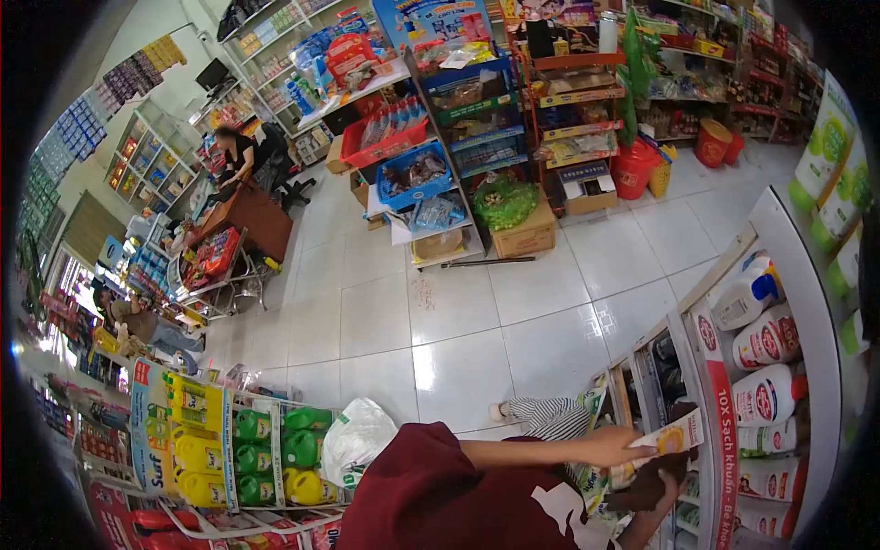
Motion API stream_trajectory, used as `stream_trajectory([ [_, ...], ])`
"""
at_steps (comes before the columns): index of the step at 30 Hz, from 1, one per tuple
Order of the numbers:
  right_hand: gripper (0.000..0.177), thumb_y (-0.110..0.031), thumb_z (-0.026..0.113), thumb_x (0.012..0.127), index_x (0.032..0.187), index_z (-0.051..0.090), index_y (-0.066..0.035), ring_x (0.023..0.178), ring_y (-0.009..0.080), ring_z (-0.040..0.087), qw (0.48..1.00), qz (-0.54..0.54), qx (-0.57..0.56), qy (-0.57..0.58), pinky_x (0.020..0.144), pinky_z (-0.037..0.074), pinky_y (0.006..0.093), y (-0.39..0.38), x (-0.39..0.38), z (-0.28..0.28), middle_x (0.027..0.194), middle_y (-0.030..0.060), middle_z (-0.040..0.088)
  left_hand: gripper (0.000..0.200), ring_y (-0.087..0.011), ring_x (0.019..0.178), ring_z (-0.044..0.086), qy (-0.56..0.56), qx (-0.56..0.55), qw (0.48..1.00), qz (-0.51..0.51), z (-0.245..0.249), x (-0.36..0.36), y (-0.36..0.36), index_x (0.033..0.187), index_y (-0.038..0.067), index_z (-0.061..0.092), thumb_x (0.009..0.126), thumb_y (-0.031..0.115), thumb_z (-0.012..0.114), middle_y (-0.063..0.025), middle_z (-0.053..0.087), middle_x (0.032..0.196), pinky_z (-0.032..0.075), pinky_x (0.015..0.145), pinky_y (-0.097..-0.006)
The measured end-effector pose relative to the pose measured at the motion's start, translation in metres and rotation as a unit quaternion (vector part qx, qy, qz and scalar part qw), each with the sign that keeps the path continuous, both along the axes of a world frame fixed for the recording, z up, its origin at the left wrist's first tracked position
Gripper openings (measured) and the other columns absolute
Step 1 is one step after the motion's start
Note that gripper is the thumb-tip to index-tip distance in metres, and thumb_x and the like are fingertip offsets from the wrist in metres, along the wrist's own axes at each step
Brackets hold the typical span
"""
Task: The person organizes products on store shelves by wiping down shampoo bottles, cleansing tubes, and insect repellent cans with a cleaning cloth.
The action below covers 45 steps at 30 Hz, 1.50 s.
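My left hand [620, 446] reaches across to the shelf at the right, its fingers closed on the end of a flat white packet [676, 436] with a yellow-orange print. Just below it, my right hand [662, 506] is closed around a dark brown, cloth-like thing [642, 489], which lies close under the packet. Both hands are in front of the shelf unit [689, 367], right at its edge. Green and white packs [594, 486] show partly behind my forearm and the maroon sleeve.
White bottles [768, 394] line the shelf at the right behind a red strip. Yellow and green jugs [202, 454] stand on a rack at lower left beside a white plastic bag [359, 435]. A snack stand [477, 110] is across the tiled floor [367, 321]. One person sits at a desk [252, 220].
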State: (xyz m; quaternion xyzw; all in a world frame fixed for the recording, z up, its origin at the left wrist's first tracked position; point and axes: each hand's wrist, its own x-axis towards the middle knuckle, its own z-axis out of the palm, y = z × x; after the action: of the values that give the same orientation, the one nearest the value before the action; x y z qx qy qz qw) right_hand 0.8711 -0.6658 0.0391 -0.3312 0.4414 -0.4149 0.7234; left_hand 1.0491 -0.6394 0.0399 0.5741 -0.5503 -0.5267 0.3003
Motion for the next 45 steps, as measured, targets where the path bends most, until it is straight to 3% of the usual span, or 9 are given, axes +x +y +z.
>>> stream_trajectory([
  [5,0.054,0.001,0.054,0.066,0.118,0.036,0.003,0.089,0.0223,0.051,0.977,-0.149,-0.052,0.140,0.076,0.044,0.0305,0.012,-0.003,-0.015,0.102,0.0127,0.049,0.059,-0.0330,0.057,0.055,-0.162,-0.063,0.979,-0.107,0.013,0.016,-0.005,0.085,0.000,0.055,0.077,0.057,0.042,-0.0175,0.055,0.062,0.042,0.052,-0.0401],
  [10,0.058,-0.009,0.053,0.070,0.121,0.030,0.007,0.101,0.0296,0.044,0.873,-0.265,-0.131,0.389,0.085,0.039,0.0387,0.014,-0.042,-0.033,0.115,0.0221,0.037,0.055,-0.0330,0.061,0.055,-0.001,-0.064,0.997,-0.031,-0.004,-0.023,-0.007,0.092,0.000,0.053,0.080,0.053,0.042,-0.0189,0.055,0.064,0.041,0.055,-0.0400],
  [14,0.047,-0.013,0.053,0.079,0.118,0.036,0.007,0.100,0.0270,0.045,0.806,-0.358,-0.253,0.399,0.085,0.038,0.0344,0.012,-0.082,-0.059,0.113,0.0185,0.042,0.047,-0.0309,0.062,0.055,0.096,-0.094,0.991,0.006,-0.007,-0.064,0.007,0.099,0.000,0.051,0.084,0.043,0.044,-0.0156,0.055,0.067,0.040,0.058,-0.0376],
  [25,0.047,-0.035,0.047,0.080,0.110,0.041,0.001,0.091,0.0231,0.051,0.891,-0.442,-0.087,-0.053,0.077,0.044,0.0344,0.023,-0.069,0.023,0.106,0.0140,0.047,0.036,-0.0123,0.074,0.052,0.247,-0.062,0.967,-0.031,0.018,-0.042,-0.006,0.102,0.000,0.049,0.086,0.032,0.046,-0.0080,0.056,0.085,0.043,0.064,-0.0268],
  [28,0.048,-0.035,0.048,0.080,0.110,0.040,0.001,0.092,0.0228,0.051,0.918,-0.389,-0.072,-0.032,0.078,0.044,0.0342,0.042,-0.062,0.016,0.107,0.0136,0.047,0.043,-0.0092,0.078,0.054,0.479,0.123,0.866,-0.076,0.025,-0.043,-0.017,0.108,0.006,0.049,0.086,0.042,0.039,-0.0037,0.056,0.091,0.048,0.066,-0.0256],
  [31,0.049,-0.036,0.049,0.079,0.111,0.040,0.000,0.093,0.0224,0.050,0.948,-0.311,-0.062,-0.007,0.079,0.043,0.0339,0.060,-0.050,0.010,0.107,0.0132,0.047,0.049,-0.0110,0.076,0.057,0.472,0.324,0.784,-0.239,0.030,-0.058,-0.013,0.111,0.009,0.048,0.085,0.048,0.035,-0.0042,0.058,0.094,0.048,0.061,-0.0259],
  [35,0.050,-0.036,0.050,0.079,0.112,0.039,0.000,0.094,0.0220,0.050,0.948,-0.305,-0.087,-0.015,0.079,0.042,0.0335,0.048,-0.064,0.018,0.107,0.0127,0.046,0.049,-0.0110,0.061,0.059,0.571,0.317,0.619,-0.437,-0.049,-0.084,-0.001,0.110,0.012,0.049,0.084,0.051,0.037,-0.0032,0.062,0.082,0.048,0.048,-0.0245],
  [42,0.053,-0.037,0.052,0.078,0.114,0.038,0.000,0.096,0.0212,0.049,0.948,-0.298,-0.091,-0.058,0.081,0.041,0.0328,0.024,-0.047,0.023,0.108,0.0118,0.046,0.046,-0.0115,0.065,0.061,0.590,0.356,0.718,-0.102,-0.024,-0.078,0.005,0.113,0.006,0.048,0.083,0.041,0.045,-0.0059,0.062,0.086,0.048,0.051,-0.0228],
  [45,0.055,-0.037,0.053,0.077,0.115,0.038,0.000,0.097,0.0208,0.049,0.962,-0.252,-0.083,-0.070,0.082,0.041,0.0325,0.022,-0.014,0.021,0.109,0.0114,0.046,0.046,-0.0115,0.074,0.058,0.413,-0.165,0.895,-0.016,-0.020,-0.068,0.008,0.104,0.000,0.053,0.083,0.041,0.044,-0.0062,0.061,0.085,0.046,0.066,-0.0203],
])
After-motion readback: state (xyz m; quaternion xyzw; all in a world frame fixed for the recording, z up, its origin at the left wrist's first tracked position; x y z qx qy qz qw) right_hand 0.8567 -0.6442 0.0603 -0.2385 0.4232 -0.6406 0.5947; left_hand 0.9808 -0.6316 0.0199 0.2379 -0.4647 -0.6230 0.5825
